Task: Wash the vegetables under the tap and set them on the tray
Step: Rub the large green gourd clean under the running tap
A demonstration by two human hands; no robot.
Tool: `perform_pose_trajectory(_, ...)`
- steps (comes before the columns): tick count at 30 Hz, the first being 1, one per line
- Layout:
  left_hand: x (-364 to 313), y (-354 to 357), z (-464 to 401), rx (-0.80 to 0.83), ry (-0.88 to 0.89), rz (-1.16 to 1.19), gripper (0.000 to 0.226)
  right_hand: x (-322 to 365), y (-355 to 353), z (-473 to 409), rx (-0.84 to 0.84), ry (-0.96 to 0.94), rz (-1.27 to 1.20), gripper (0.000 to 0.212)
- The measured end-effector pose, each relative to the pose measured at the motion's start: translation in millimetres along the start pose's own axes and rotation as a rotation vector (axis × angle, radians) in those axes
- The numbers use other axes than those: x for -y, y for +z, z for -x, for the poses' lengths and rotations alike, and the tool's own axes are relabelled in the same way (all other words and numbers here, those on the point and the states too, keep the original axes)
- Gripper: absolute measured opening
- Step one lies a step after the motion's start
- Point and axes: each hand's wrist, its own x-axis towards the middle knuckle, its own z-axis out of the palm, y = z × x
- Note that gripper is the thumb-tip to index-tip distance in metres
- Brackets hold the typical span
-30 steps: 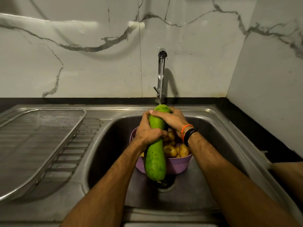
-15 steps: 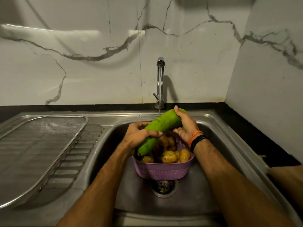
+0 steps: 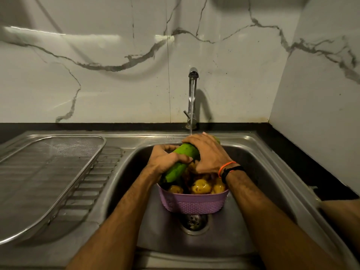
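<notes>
Steel sink set in black bench, marble-look wall behind; green gourd clasped by left hand, seemingly also right hand.

Steel sink unit, mesh tray on its drainboard — purple basket in the basin

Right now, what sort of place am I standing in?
Most likely a home kitchen: a steel sink with a running tap, a marble-look backsplash, and a purple basket of potatoes.
</notes>
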Motion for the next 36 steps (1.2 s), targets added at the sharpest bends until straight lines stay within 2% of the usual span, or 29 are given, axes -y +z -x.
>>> perform_pose_trajectory(3,-0.8,-1.8,2.7,0.022,0.010,-0.013,0.051,1.0,2.6,-0.7,-0.027,-0.046,0.113,0.072)
perform_pose_trajectory(6,-1.3,-5.9,1.2,0.049,-0.014,0.009,0.046,0.9,2.9,1.8,-0.096,-0.042,0.125,0.071)
perform_pose_trajectory(9,-5.8,-11.2,-1.9,0.103,-0.097,0.324,0.064,-1.5,-3.4,2.6,-0.157,0.071,0.094,0.074)
perform_pose_trajectory(13,-6.4,-13.4,-3.8,0.093,-0.155,0.685,0.061,2.1,-9.2,-0.1,-0.216,0.210,0.086,0.074)
perform_pose_trajectory(16,-0.7,-8.6,-6.6,0.092,-0.187,0.770,0.073,8.9,-8.1,-3.6,-0.180,0.260,0.117,0.075)
perform_pose_trajectory(19,0.8,-1.8,-8.9,0.074,-0.204,0.794,0.072,14.5,-6.3,-6.9,-0.193,0.334,0.070,0.070)
perform_pose_trajectory(23,-0.6,10.6,-4.5,0.087,-0.217,0.626,0.041,16.2,-7.9,-8.9,-0.222,0.464,-0.129,0.061)
perform_pose_trajectory(25,0.6,16.7,-2.1,0.120,-0.182,0.460,0.051,14.3,-5.4,-10.7,-0.208,0.589,-0.267,0.064)
perform_pose_trajectory(27,1.9,20.4,0.9,0.143,-0.127,0.282,0.067,13.0,-0.2,-13.2,-0.191,0.718,-0.405,0.075)
perform_pose_trajectory(30,2.4,22.0,7.0,0.216,-0.046,0.088,0.086,13.1,4.7,-15.8,-0.164,0.839,-0.585,0.083)
perform_pose_trajectory(32,-0.6,22.1,11.5,0.234,0.009,0.037,0.085,11.5,5.2,-15.7,-0.168,0.884,-0.678,0.077)
perform_pose_trajectory(34,-0.5,23.5,13.9,0.260,0.055,-0.006,0.085,9.7,6.8,-15.6,-0.165,0.903,-0.766,0.061)
perform_pose_trajectory(36,5.0,25.5,14.9,0.266,0.129,-0.169,0.099,10.0,9.8,-15.8,-0.166,0.937,-0.836,0.056)
